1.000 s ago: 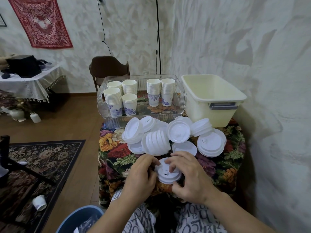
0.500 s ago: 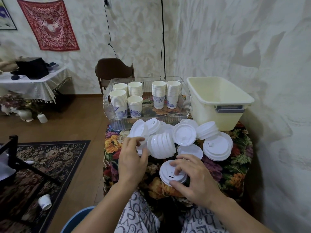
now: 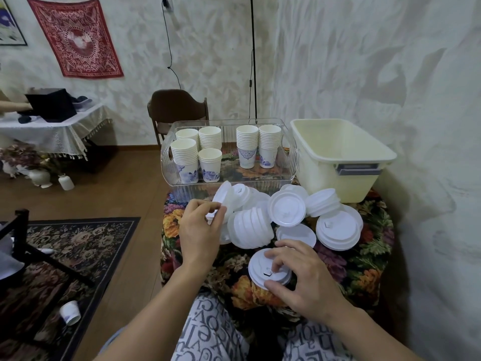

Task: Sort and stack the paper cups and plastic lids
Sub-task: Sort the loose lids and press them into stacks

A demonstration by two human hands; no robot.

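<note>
A small stack of white plastic lids (image 3: pixel 257 267) sits at the near edge of the floral table, and my right hand (image 3: pixel 299 277) holds it with fingers and thumb curled round its rim. My left hand (image 3: pixel 200 230) pinches the edge of a white lid (image 3: pixel 221 198) at the left of the loose lid pile (image 3: pixel 286 212). Several stacks of paper cups (image 3: pixel 210 152) stand upright in a clear bin (image 3: pixel 291 162) behind the pile.
A cream tub (image 3: pixel 338 157) stands at the back right of the floral tablecloth (image 3: pixel 364 259), near the wall. One paper cup (image 3: pixel 69 312) lies on the rug at the left. A brown chair (image 3: pixel 179 105) stands behind the clear bin.
My left hand left the near lid stack, moved up and left to the pile and took hold of a lid there. My right hand stayed on the near stack.
</note>
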